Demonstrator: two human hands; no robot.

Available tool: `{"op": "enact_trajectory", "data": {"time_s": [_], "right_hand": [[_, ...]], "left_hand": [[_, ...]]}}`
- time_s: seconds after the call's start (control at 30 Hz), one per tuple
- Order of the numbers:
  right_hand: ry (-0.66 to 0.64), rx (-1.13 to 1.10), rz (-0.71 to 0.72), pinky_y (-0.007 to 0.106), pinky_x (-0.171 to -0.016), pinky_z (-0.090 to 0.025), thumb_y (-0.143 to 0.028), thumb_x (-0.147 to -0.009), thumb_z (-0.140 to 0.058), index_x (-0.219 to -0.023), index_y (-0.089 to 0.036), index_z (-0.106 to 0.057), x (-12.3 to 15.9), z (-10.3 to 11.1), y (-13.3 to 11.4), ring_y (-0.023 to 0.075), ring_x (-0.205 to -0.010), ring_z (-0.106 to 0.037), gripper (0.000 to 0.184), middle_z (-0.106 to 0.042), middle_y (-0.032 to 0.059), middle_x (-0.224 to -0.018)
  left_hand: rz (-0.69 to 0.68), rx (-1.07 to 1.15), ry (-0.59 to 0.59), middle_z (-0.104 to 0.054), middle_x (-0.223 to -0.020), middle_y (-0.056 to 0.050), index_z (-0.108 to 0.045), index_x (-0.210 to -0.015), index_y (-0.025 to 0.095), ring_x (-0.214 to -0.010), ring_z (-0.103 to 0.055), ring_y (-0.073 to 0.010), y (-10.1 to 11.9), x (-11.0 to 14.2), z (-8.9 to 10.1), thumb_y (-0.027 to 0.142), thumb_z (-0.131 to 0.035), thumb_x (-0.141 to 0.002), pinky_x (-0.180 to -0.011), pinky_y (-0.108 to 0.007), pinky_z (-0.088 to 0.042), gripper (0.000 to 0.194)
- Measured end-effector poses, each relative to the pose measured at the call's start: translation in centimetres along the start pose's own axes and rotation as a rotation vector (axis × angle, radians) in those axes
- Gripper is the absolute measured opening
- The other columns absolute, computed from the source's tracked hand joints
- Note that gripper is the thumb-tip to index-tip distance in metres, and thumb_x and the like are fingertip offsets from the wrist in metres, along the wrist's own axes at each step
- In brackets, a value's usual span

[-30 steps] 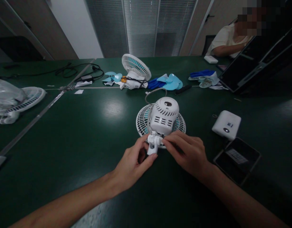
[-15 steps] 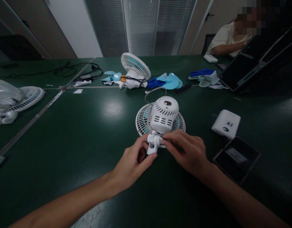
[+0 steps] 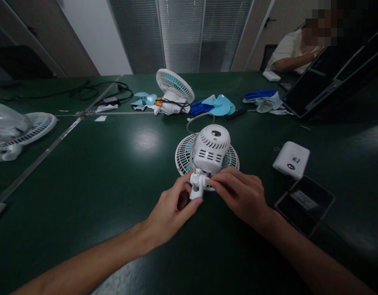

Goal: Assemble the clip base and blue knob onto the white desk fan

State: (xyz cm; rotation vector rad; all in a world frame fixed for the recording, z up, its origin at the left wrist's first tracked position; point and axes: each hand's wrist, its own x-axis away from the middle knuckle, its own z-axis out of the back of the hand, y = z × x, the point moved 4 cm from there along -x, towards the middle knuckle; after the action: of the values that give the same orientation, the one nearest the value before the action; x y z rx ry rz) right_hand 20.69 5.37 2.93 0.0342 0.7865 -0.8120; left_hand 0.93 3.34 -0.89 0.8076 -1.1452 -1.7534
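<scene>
Hardly anything has moved since the earlier frames; the whole view has slid slightly leftward, while both hands keep their places on the fan (image 3: 211,153). It lies face down on the dark green counter (image 3: 115,172), just beyond the hands and partly between them, its back turned up.

Its housing (image 3: 209,159) is white and rounded, with slanted slots curving round the top edge, rows of short slots lower down and a dark oval opening at the crown. Below it spreads the round white grille (image 3: 183,155), light blue showing through the bars. A pale cord (image 3: 197,117) loops out past the far side of the housing from the hands. At the near edge stands a white jointed bracket (image 3: 197,182).

The left hand (image 3: 169,211) grasps this bracket, thumb at its lower end and fingers against its side. The right hand (image 3: 246,194) pinches the small white knob (image 3: 206,180) at the joint between thumb and forefinger; its other fingers are curled.

To the right of the right hand are a white box (image 3: 292,159) and a black pad (image 3: 310,205). Well beyond both hands sit another fan (image 3: 175,84) and light blue blades (image 3: 222,105).
</scene>
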Motion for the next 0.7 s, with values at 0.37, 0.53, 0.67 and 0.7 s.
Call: {"op": "enact_trajectory", "data": {"time_s": [0.37,0.53,0.67,0.7], "right_hand": [[-0.021,-0.040,0.045,0.024,-0.065,-0.048,-0.022,-0.098,-0.065,-0.098,-0.022,-0.068,-0.04,0.02,0.17,0.0098,-0.078,-0.069,0.002,-0.072,-0.0013,-0.092],[-0.060,-0.028,0.123,0.024,-0.068,-0.050,-0.021,-0.095,-0.069,-0.119,-0.023,-0.066,0.24,0.32,0.56,0.0115,-0.084,-0.071,0.024,-0.073,0.0010,-0.104],[-0.058,-0.005,0.201,0.022,-0.072,-0.052,-0.016,-0.093,-0.071,-0.122,-0.025,-0.066,0.38,0.46,0.79,0.0104,-0.084,-0.071,0.031,-0.073,-0.0007,-0.105],[-0.041,-0.009,0.173,0.022,-0.071,-0.052,-0.017,-0.093,-0.071,-0.118,-0.024,-0.067,0.30,0.42,0.78,0.0103,-0.083,-0.071,0.026,-0.074,-0.0010,-0.103]], "left_hand": [[-0.012,-0.021,0.012,-0.062,-0.094,0.000,-0.038,-0.147,0.029,-0.075,-0.059,-0.0147,-0.08,0.02,0.08,0.036,-0.059,-0.101,-0.064,-0.026,-0.046,0.050],[-0.002,-0.005,0.000,-0.062,-0.095,0.001,-0.036,-0.148,0.031,-0.076,-0.060,-0.0145,-0.19,0.01,-0.02,0.037,-0.059,-0.101,-0.064,-0.026,-0.047,0.052],[-0.010,-0.004,0.005,-0.062,-0.095,0.000,-0.036,-0.147,0.032,-0.076,-0.060,-0.0153,-0.04,0.00,0.05,0.036,-0.059,-0.101,-0.063,-0.026,-0.047,0.052],[-0.009,-0.008,0.003,-0.062,-0.095,0.000,-0.036,-0.147,0.032,-0.076,-0.060,-0.0153,-0.01,0.01,0.06,0.036,-0.059,-0.101,-0.063,-0.026,-0.047,0.051]]}}
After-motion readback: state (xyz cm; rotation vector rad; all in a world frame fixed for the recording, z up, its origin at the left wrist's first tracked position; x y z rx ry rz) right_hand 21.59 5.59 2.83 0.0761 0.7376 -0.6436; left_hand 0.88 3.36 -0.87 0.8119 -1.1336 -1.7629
